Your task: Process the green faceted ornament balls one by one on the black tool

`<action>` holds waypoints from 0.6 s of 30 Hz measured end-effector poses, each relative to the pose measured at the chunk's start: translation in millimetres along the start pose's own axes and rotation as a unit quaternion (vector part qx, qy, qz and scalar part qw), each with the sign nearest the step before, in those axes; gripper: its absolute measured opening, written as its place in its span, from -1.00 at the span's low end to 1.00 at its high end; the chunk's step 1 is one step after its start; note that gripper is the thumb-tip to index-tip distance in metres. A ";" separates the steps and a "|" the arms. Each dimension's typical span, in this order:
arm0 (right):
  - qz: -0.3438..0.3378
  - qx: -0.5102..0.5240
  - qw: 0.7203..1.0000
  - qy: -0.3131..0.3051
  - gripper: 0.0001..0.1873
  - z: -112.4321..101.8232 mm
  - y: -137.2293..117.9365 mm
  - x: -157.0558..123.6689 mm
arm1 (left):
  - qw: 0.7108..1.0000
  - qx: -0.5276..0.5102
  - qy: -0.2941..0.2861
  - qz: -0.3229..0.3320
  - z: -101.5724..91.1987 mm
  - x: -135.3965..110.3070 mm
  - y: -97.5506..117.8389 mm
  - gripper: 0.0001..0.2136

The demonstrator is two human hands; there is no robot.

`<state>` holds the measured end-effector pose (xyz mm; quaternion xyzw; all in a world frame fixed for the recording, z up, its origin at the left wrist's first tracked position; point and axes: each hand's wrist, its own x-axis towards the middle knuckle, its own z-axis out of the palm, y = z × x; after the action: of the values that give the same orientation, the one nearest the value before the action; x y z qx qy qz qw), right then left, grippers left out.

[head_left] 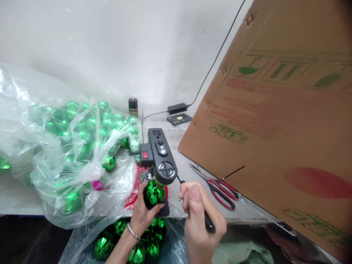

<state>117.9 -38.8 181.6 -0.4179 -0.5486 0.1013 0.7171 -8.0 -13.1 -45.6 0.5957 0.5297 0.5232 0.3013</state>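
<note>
In the head view, the left hand is curved, with thumb and fingers around a shiny green faceted ball; the ball is just under the front end of a black elongated machine with a red switch at its side. The right hand is closed in a fist around a metal lever with black grip, which comes out beside the machine. On the white surface, at the left, a clear plastic bag with many similar green balls lies tied. At the right, scissors with red and black handles lie near a big brown cardboard box. Below the surface edge, more shiny green balls are around the left forearm.
</note>
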 end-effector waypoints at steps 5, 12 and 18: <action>0.002 -0.006 1.000 0.004 -0.54 0.5 1.2 -0.8 | 1.000 0.016 -0.008 -0.007 4.2 -2.3 -0.5 -0.21; -0.001 0.007 1.000 0.008 -0.57 -3.1 9.4 -10.1 | 0.997 0.014 -0.063 0.034 -0.8 5.7 -5.4 -0.22; -0.029 0.031 0.999 0.031 -0.59 -5.3 32.2 -35.4 | 0.996 0.008 -0.078 0.030 -6.2 2.0 -13.2 -0.22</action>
<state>119.2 -42.5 133.6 -0.3824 -0.5347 0.0842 0.7488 -18.3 -9.0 -55.4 0.6530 0.4907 0.4793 0.3209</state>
